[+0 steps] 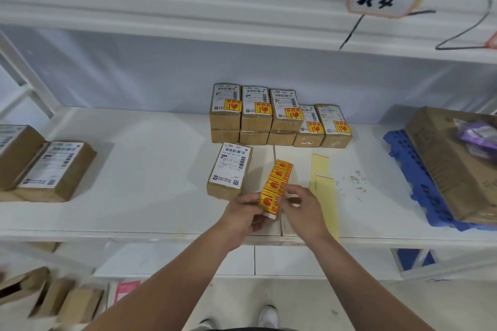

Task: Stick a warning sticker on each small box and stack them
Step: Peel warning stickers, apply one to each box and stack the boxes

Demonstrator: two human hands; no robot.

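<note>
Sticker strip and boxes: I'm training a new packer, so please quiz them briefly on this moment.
1. True or false: the lone box in front of the back row already bears a warning sticker.
2. What do the left hand and right hand pinch? A the sticker strip; B a tape roll; C a pair of scissors.
3. How many boxes in the back row show a sticker on top?
Key: 1 false; 2 A; 3 five.
</note>
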